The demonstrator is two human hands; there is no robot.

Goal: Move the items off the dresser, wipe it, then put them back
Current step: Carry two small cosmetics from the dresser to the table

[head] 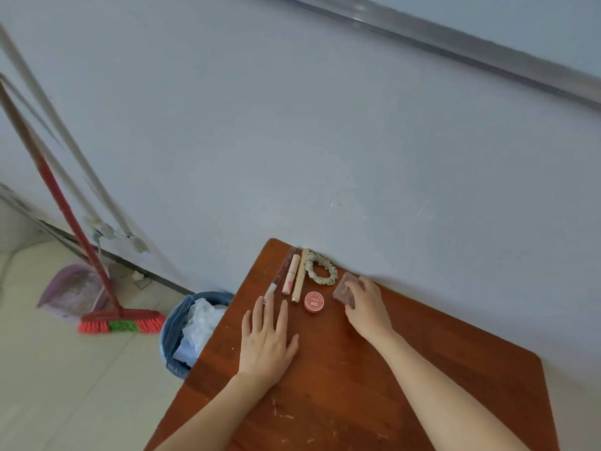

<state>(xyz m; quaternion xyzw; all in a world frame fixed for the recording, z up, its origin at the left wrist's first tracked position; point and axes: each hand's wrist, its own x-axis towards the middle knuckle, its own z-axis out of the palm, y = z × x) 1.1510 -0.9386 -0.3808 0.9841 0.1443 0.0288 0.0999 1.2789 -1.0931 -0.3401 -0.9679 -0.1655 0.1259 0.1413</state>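
Head view looks down on a wooden dresser (341, 369) against a pale wall. A person's right hand (367, 304) curls its fingers over a brown compact (343, 288), and the left hand (266, 340) lies flat on the wood with its fingers spread. Handling the compact well likely calls for a firm pinch on its edges and a straight lift, so its neighbours stay unbumped. The compact lies partly under the right fingers, close to the wall, at the right end of a row: green scrunchie (320, 268), round red tin (314, 302), gold tube (300, 275), pink tube (291, 274) and a slim liner pencil (279, 275) at the left fingertips.
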